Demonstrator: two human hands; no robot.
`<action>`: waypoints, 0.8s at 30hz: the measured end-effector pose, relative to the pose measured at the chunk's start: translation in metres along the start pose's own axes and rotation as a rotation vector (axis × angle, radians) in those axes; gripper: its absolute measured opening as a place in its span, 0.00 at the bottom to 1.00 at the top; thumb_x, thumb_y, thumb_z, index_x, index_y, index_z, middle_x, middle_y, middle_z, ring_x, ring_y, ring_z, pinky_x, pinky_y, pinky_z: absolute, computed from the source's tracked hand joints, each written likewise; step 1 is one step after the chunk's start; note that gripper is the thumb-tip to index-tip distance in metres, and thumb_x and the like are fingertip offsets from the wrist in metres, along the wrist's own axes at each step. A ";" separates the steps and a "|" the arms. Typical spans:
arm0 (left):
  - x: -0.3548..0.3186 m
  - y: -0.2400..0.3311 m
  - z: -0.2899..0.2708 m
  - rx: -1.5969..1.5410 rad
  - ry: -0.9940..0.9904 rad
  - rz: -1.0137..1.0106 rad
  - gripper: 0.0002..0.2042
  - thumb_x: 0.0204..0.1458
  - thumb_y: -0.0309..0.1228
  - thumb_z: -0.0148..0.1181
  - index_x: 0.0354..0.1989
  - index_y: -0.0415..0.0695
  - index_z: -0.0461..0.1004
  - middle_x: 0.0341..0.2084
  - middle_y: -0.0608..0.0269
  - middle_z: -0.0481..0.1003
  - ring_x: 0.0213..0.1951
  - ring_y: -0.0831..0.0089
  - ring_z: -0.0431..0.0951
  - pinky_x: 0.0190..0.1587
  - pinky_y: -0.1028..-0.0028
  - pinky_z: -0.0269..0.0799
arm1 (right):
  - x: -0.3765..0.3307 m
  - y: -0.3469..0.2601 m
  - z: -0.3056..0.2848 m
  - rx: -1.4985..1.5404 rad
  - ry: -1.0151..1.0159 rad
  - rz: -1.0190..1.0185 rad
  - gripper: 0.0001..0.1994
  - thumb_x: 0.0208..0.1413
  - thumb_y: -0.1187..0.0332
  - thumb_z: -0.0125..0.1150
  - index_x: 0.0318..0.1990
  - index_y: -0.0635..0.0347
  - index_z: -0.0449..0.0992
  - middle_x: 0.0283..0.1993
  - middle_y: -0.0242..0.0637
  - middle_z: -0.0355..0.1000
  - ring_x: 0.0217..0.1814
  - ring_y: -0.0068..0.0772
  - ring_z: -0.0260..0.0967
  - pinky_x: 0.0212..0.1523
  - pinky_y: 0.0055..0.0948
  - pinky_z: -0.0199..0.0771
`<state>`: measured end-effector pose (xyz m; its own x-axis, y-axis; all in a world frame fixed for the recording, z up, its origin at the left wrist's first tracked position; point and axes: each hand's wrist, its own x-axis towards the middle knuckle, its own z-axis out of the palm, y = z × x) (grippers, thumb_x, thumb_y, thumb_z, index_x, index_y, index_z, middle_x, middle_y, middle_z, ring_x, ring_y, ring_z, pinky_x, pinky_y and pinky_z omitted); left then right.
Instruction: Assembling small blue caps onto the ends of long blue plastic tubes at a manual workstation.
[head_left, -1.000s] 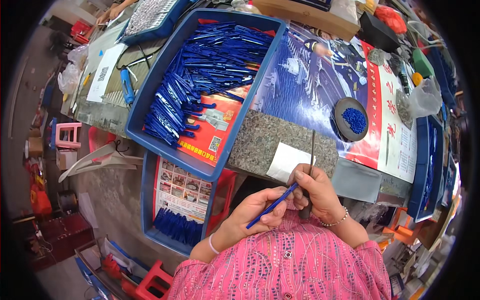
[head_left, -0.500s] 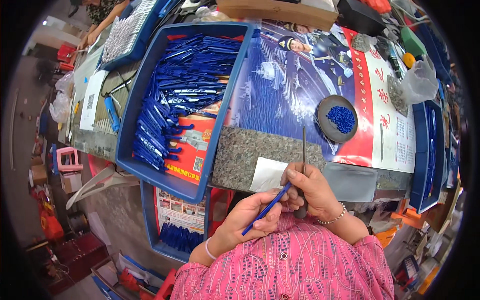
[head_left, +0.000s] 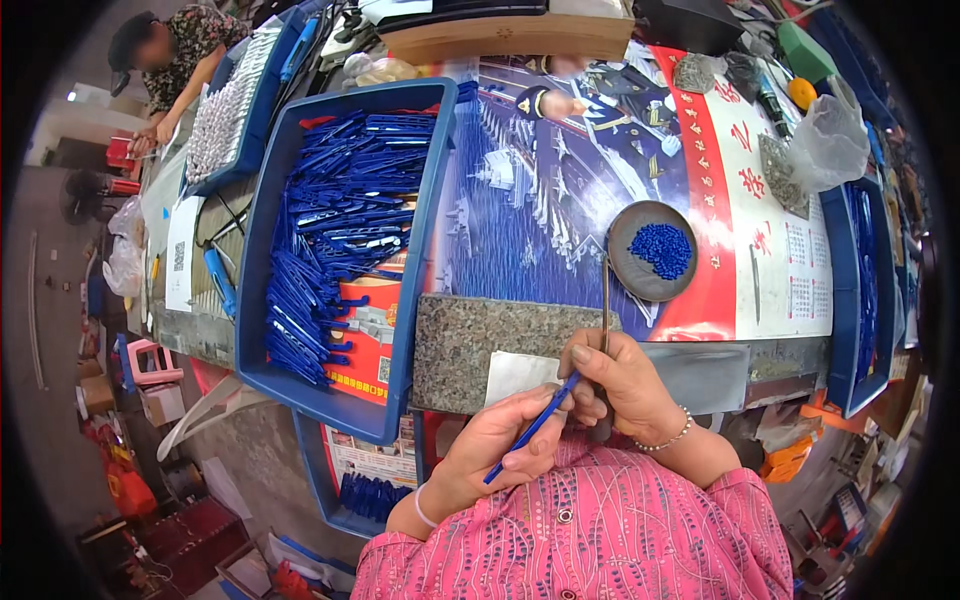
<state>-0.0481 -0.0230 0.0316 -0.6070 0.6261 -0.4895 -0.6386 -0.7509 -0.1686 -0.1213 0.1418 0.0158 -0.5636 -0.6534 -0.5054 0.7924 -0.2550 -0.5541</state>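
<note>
Two bare forearms in pink sleeves rise from the near edge, hands meeting close to the chest. The left hand (head_left: 500, 450) pinches with thumb and fingers; the right hand (head_left: 615, 385) curls closed, wrist braceleted

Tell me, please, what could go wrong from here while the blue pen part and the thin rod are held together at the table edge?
The left hand pinches the blue pen part only by its lower half, beyond the table edge; a slip could drop it to the floor. The thin rod in the right hand reaches close to the round dish of small blue pieces; a careless swing might tip or scatter them.
</note>
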 end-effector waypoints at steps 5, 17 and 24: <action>0.003 0.001 0.000 -0.067 -0.047 -0.022 0.13 0.62 0.30 0.31 0.45 0.38 0.63 0.14 0.66 0.63 0.07 0.84 0.56 0.07 0.85 0.49 | 0.002 0.000 -0.004 0.007 0.006 0.002 0.13 0.58 0.60 0.53 0.32 0.63 0.68 0.18 0.39 0.67 0.10 0.18 0.54 0.12 0.19 0.58; 0.002 -0.001 0.000 -0.055 -0.038 -0.001 0.12 0.62 0.30 0.32 0.44 0.39 0.63 0.14 0.66 0.63 0.07 0.85 0.55 0.07 0.84 0.47 | -0.001 0.000 0.000 -0.015 0.004 0.001 0.13 0.59 0.59 0.52 0.32 0.62 0.69 0.19 0.35 0.68 0.12 0.16 0.55 0.14 0.17 0.55; -0.003 -0.004 -0.004 -0.008 -0.027 0.024 0.11 0.62 0.30 0.34 0.41 0.40 0.64 0.15 0.65 0.66 0.07 0.84 0.56 0.08 0.84 0.49 | -0.003 0.001 0.005 -0.002 -0.011 0.009 0.13 0.59 0.59 0.52 0.32 0.61 0.69 0.19 0.35 0.67 0.12 0.16 0.54 0.14 0.18 0.56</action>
<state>-0.0421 -0.0223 0.0306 -0.6343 0.6135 -0.4705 -0.6200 -0.7672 -0.1645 -0.1172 0.1394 0.0200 -0.5535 -0.6636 -0.5033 0.7974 -0.2477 -0.5503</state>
